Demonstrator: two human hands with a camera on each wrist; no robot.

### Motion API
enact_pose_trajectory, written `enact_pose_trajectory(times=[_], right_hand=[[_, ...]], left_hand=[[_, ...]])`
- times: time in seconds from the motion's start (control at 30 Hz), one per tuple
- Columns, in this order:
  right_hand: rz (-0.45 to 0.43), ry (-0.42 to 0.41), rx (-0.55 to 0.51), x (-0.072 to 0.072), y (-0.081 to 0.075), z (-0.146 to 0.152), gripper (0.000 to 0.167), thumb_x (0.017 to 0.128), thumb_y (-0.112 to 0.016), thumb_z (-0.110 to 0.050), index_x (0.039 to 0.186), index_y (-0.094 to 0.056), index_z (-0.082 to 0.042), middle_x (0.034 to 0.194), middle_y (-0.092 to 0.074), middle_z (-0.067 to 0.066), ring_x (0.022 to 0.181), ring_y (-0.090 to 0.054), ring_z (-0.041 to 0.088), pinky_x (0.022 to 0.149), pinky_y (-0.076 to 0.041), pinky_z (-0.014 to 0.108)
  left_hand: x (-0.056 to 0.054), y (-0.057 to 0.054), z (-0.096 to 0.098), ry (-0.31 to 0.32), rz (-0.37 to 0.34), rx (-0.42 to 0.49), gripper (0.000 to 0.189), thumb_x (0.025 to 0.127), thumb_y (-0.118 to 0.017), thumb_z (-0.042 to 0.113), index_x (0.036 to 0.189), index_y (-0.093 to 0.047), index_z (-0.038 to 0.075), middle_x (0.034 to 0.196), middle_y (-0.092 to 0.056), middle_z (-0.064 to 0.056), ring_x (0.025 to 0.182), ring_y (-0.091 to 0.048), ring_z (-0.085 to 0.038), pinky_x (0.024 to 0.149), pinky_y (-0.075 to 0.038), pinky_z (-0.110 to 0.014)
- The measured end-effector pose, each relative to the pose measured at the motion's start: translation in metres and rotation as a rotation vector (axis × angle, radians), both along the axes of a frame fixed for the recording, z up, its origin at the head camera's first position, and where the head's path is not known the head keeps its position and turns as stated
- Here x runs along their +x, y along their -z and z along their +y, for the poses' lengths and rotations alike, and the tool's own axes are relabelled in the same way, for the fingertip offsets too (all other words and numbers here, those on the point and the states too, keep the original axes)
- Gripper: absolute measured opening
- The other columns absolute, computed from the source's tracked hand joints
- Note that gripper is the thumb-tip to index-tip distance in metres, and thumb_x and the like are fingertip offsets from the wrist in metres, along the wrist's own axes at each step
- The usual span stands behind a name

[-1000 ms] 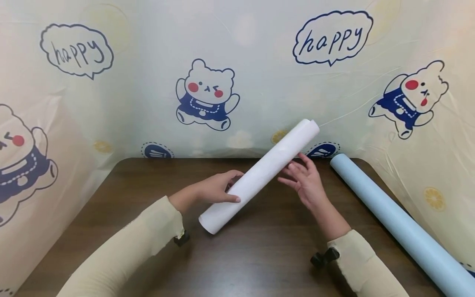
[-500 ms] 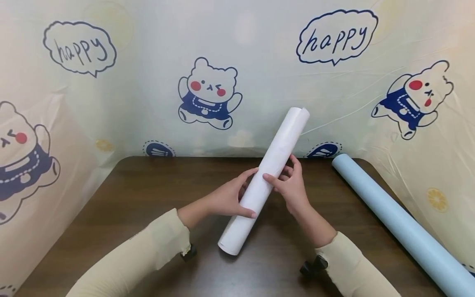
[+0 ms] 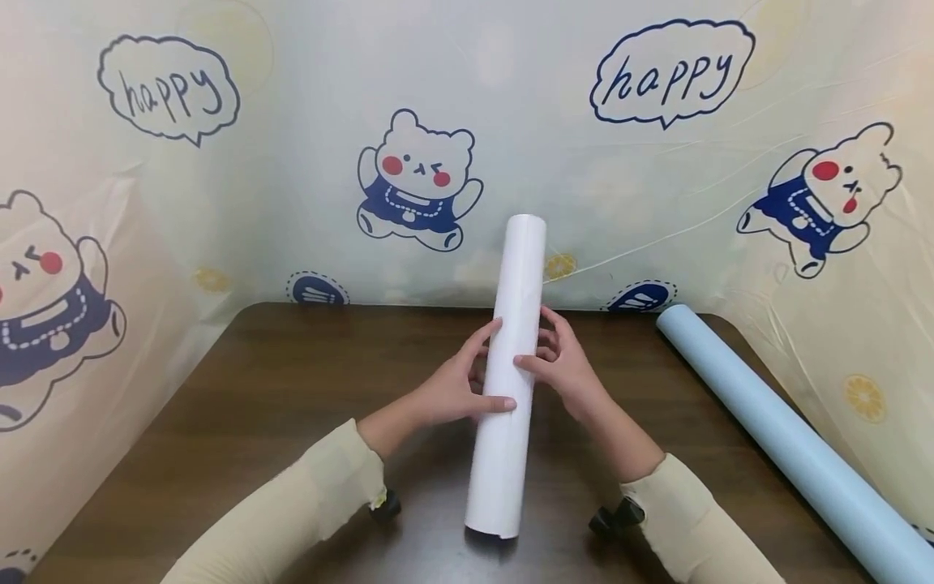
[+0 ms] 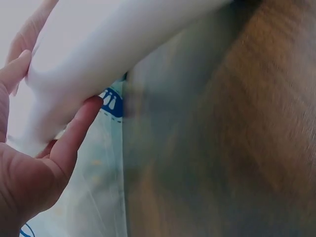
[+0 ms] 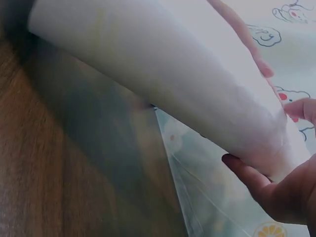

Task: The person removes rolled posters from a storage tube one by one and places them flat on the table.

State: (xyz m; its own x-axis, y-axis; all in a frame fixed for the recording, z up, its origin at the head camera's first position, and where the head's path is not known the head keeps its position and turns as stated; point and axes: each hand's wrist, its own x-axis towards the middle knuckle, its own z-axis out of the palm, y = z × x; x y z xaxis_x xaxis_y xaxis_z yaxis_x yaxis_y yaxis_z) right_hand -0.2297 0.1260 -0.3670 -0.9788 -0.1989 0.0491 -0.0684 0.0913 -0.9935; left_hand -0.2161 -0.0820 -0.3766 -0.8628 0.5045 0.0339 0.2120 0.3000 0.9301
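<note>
A white roll of sheet material (image 3: 503,454) points away from me over the middle of the table, its far end raised in front of the wall covering. My left hand (image 3: 452,389) grips its left side, thumb lying across the top. From the right, my right hand (image 3: 569,373) holds the roll a little farther along, with its thumb on top and fingers around the far side. Both wrist views show the roll's smooth white surface (image 4: 94,44) between thumb and fingers. The undersides of the grips are partly hidden by the roll.
A longer light blue roll (image 3: 788,438) lies slanting along the right side of the brown wooden table (image 3: 292,365). Behind and beside the table hangs a pale sheet (image 3: 306,162) printed with bears and "happy" bubbles. Dark wrist cameras (image 3: 616,519) sit under both cuffs.
The white roll has swung from a slant to nearly straight ahead, its near end moving right and toward me. My right hand, loose beside it at first, has taken hold of it.
</note>
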Motion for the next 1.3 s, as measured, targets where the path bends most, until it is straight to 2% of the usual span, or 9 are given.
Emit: enact_pose_trajectory(times=[0.17,0.27,0.5,0.63,0.83,0.93,1.07,1.17,1.3], right_hand=[[-0.003,0.015,0.176,0.002,0.002,-0.002,0.084,0.082,-0.078,-0.021,0.149,-0.028,-0.013,0.134,-0.047,0.017,0.11,-0.056,0.034,0.087,-0.053,0.048],[-0.038,0.006,0.22,0.003,0.005,-0.002,0.08,0.083,-0.076,-0.02,0.148,-0.03,-0.01,0.132,-0.049,0.019,0.106,-0.057,0.034,0.083,-0.055,0.046],[-0.161,-0.052,0.15,-0.001,0.02,0.005,0.066,0.09,-0.067,-0.018,0.147,-0.035,-0.006,0.134,-0.05,0.023,0.11,-0.058,0.036,0.083,-0.056,0.045],[-0.199,-0.054,0.1,-0.004,0.029,0.009,0.061,0.09,-0.064,-0.015,0.145,-0.04,-0.006,0.129,-0.054,0.022,0.104,-0.064,0.032,0.08,-0.056,0.046],[-0.214,-0.041,0.081,-0.008,0.042,0.015,0.054,0.091,-0.059,-0.008,0.142,-0.043,0.0,0.117,-0.058,0.024,0.087,-0.067,0.027,0.074,-0.057,0.047],[-0.207,-0.047,0.089,-0.011,0.048,0.019,0.056,0.092,-0.058,-0.004,0.145,-0.041,-0.006,0.117,-0.058,0.025,0.088,-0.065,0.027,0.074,-0.058,0.045],[-0.154,-0.066,0.131,-0.013,0.052,0.027,0.061,0.091,-0.06,-0.001,0.148,-0.04,-0.013,0.125,-0.053,0.024,0.097,-0.063,0.031,0.074,-0.058,0.043],[-0.12,-0.082,0.227,-0.013,0.051,0.032,0.056,0.09,-0.063,-0.002,0.144,-0.047,-0.008,0.128,-0.052,0.022,0.1,-0.06,0.031,0.075,-0.058,0.04],[-0.105,-0.159,0.342,-0.017,0.049,0.039,0.058,0.088,-0.068,-0.005,0.141,-0.047,0.001,0.128,-0.054,0.021,0.102,-0.061,0.029,0.078,-0.057,0.038]], left_hand=[[0.004,0.009,0.001,-0.016,-0.059,0.01,0.102,0.077,-0.084,0.029,0.148,-0.015,0.051,0.136,-0.039,-0.009,0.105,-0.057,-0.031,0.064,-0.059,-0.041],[0.007,0.015,0.001,-0.019,-0.106,0.021,0.102,0.078,-0.084,0.025,0.15,-0.016,0.049,0.136,-0.038,-0.012,0.107,-0.056,-0.032,0.065,-0.059,-0.044],[0.011,0.028,-0.003,-0.037,-0.225,0.053,0.101,0.077,-0.084,0.024,0.15,-0.018,0.047,0.139,-0.035,-0.014,0.106,-0.057,-0.034,0.067,-0.058,-0.045],[0.01,0.033,-0.005,-0.039,-0.284,0.081,0.101,0.076,-0.084,0.024,0.151,-0.02,0.044,0.139,-0.035,-0.013,0.11,-0.055,-0.033,0.071,-0.058,-0.046],[0.008,0.04,-0.01,-0.043,-0.296,0.04,0.096,0.076,-0.084,0.025,0.152,-0.026,0.033,0.138,-0.04,-0.012,0.113,-0.052,-0.031,0.076,-0.057,-0.043],[0.009,0.043,-0.014,-0.044,-0.191,-0.061,0.085,0.078,-0.082,0.028,0.15,-0.035,0.028,0.138,-0.042,-0.01,0.116,-0.05,-0.029,0.08,-0.056,-0.041],[0.007,0.041,-0.018,0.015,0.099,-0.277,0.064,0.084,-0.074,0.03,0.143,-0.05,0.027,0.153,-0.031,-0.006,0.133,-0.035,-0.029,0.091,-0.051,-0.044],[0.003,0.036,-0.019,0.115,0.35,-0.449,0.053,0.087,-0.066,0.029,0.139,-0.056,0.026,0.159,-0.024,-0.002,0.144,-0.023,-0.029,0.107,-0.036,-0.053],[-0.005,0.027,-0.018,0.208,0.578,-0.617,0.046,0.09,-0.062,0.033,0.134,-0.06,0.019,0.151,-0.042,-0.001,0.145,-0.025,-0.025,0.114,-0.015,-0.058]])
